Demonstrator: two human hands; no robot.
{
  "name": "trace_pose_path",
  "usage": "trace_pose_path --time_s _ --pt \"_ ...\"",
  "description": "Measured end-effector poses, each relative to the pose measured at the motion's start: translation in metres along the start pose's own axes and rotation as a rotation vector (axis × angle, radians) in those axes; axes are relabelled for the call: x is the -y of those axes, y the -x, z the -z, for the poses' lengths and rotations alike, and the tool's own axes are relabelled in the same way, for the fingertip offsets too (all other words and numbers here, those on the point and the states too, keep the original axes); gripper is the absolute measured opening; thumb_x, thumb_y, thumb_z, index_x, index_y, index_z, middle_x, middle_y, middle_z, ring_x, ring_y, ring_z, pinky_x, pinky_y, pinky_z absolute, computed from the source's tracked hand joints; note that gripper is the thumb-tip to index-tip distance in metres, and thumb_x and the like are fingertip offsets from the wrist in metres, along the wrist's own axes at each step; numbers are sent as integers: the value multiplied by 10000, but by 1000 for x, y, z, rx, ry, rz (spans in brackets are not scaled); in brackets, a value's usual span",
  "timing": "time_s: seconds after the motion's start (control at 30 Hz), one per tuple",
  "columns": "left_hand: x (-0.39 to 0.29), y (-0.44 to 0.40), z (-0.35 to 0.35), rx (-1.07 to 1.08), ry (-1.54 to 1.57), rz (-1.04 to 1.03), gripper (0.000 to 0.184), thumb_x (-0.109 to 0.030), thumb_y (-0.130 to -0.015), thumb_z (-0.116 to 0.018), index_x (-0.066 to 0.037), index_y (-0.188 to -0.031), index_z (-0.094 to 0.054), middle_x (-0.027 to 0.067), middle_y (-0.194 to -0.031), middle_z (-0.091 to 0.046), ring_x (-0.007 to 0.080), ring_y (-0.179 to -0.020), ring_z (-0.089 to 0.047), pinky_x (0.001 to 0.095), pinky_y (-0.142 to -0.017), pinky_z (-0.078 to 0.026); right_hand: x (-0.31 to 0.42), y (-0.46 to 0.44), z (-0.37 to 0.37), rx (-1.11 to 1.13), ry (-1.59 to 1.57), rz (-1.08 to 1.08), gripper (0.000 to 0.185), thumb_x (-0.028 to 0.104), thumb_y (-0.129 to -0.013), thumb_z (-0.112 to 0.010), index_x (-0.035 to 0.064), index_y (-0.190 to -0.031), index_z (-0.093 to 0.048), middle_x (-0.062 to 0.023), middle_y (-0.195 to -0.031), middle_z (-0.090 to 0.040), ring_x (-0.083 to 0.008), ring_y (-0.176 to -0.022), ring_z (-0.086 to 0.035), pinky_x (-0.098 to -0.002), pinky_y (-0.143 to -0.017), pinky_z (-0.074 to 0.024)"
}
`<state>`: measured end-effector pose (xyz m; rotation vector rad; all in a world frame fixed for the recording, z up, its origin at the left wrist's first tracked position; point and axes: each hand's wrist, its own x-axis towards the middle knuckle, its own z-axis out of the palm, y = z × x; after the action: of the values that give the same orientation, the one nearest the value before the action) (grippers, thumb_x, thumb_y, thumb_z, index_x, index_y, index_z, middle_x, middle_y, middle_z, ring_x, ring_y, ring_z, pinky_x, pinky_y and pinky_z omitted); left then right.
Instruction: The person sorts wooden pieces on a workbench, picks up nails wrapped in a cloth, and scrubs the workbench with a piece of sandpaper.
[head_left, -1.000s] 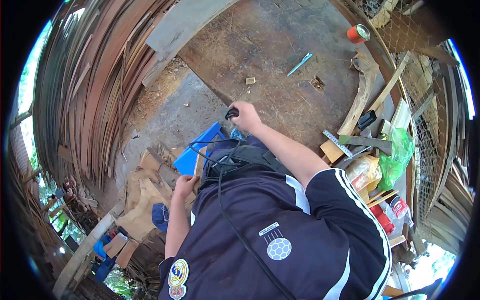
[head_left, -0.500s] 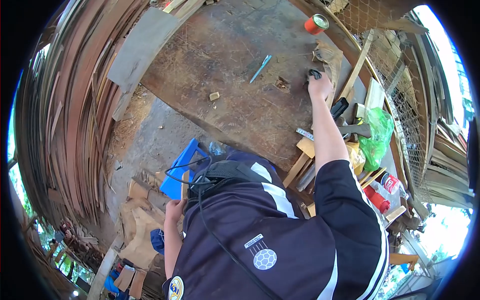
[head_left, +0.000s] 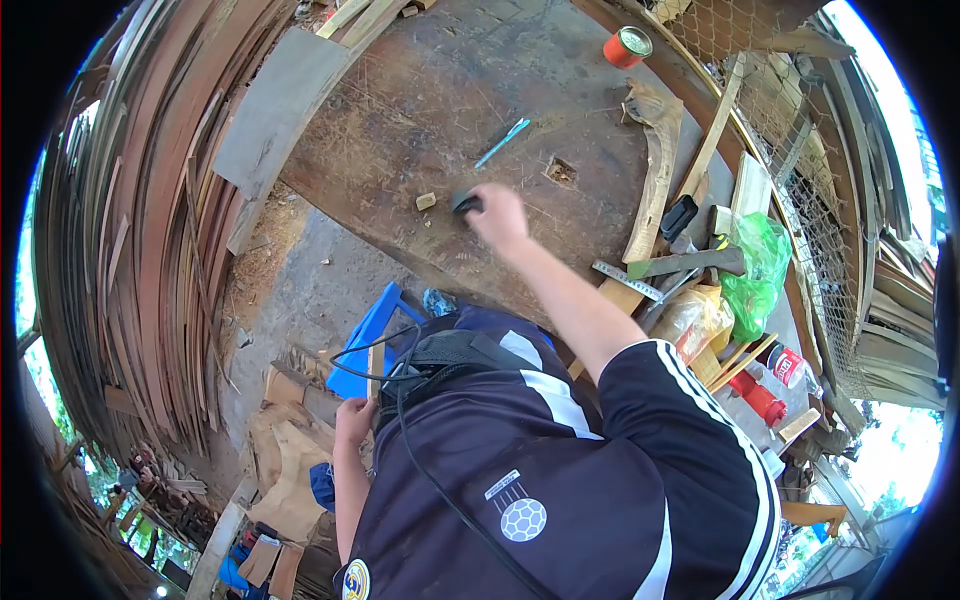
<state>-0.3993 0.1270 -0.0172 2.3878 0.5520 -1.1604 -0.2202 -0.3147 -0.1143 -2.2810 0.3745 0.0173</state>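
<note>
My right hand (head_left: 498, 215) is over the brown worktable (head_left: 400, 110), blurred by motion, its fingers closed on a small dark object (head_left: 466, 203) whose kind I cannot make out. Just left of it on the tabletop lies a small wooden block (head_left: 426, 201). A light-blue pen (head_left: 502, 143) rests a little farther up the table. Down by my waist, my left hand (head_left: 354, 420) is closed around a thin wooden strip (head_left: 376, 368) that stands upright beside the black pouch (head_left: 440, 358).
A curved wooden piece (head_left: 655, 170), a red can (head_left: 627, 47) and a metal-bladed ruler (head_left: 627, 279) lie along the table's right side, near a green plastic bag (head_left: 757, 275). Planks (head_left: 150, 200) are stacked at left. A blue stool (head_left: 372, 335) stands below the table edge.
My right hand has swept left across the table with the dark object, from the curved wooden piece to near the small block. My left hand stays nearly where it was.
</note>
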Motion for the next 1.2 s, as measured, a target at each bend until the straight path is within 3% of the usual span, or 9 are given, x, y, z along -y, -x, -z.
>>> trace_pose_path --time_s 0.13,0.23,0.43,0.5,0.67,0.77,0.87,0.97,1.2 --pt "37 -12 -13 -25 -37 -83 374 -327 -864 -727 39 -939 -743 178 -756 -690 267 -712 -683 375 -681 -521 29 29 -37 694 -126 278 270 138 -713 -693 71 -970 -739 -191 -905 -712 -366 -906 -685 -429 -822 -549" --pt "44 -7 -12 -77 -32 -100 401 -357 -861 -727 39 -926 -741 197 -764 -684 293 -739 -682 391 -713 -519 27 29 -29 475 -92 296 273 130 -723 -688 85 -989 -735 -179 -940 -717 -361 -913 -689 -428 -832 -551" --pt "45 6 -14 -18 2 15 464 -434 -875 -704 28 -895 -747 186 -715 -669 291 -701 -670 406 -698 -514 -21 -16 78 230 128 -102 281 137 -745 -684 75 -1017 -712 -173 -992 -724 -356 -953 -692 -423 -860 -548" --pt "49 7 -20 3 26 21 473 -450 -881 -695 20 -887 -749 181 -694 -663 288 -686 -668 409 -691 -514 -50 -29 98 332 193 -80 302 130 -744 -688 73 -1040 -709 -185 -990 -724 -368 -958 -690 -422 -861 -548" --pt "57 6 -26 16 -8 16 477 -458 -891 -677 14 -868 -746 184 -686 -665 287 -672 -666 405 -689 -517 -68 -67 132 308 -30 -93 278 221 -813 -747 67 -1044 -747 -140 -940 -751 -230 -859 -725 -332 -789 -563" --pt "54 6 -22 17 -48 -4 466 -446 -887 -677 15 -863 -742 188 -690 -669 298 -685 -672 402 -699 -519 -69 -92 133 104 37 -157 232 187 -845 -714 74 -1044 -751 -121 -1006 -738 -262 -953 -708 -355 -859 -555" --pt "38 12 -16 1 -59 -6 464 -441 -881 -675 18 -872 -741 198 -730 -680 306 -723 -684 398 -714 -519 -79 -108 125 -173 338 14 192 152 -872 -673 95 -1037 -755 -108 -1099 -705 -284 -1090 -652 -383 -947 -524" --pt "35 11 -19 -37 -34 -19 428 -397 -871 -677 27 -884 -738 209 -809 -696 311 -793 -696 396 -743 -521 -90 -111 114 -109 407 155 180 118 -885 -637 113 -1025 -749 -105 -1126 -670 -305 -1151 -597 -419 -992 -492" --pt "49 5 -32 -65 -14 -93 349 -288 -860 -672 46 -942 -730 232 -906 -705 342 -873 -695 400 -787 -527 -91 -105 115 -35 502 32 126 165 -857 -652 86 -915 -730 -124 -1015 -670 -310 -1070 -624 -439 -924 -519"
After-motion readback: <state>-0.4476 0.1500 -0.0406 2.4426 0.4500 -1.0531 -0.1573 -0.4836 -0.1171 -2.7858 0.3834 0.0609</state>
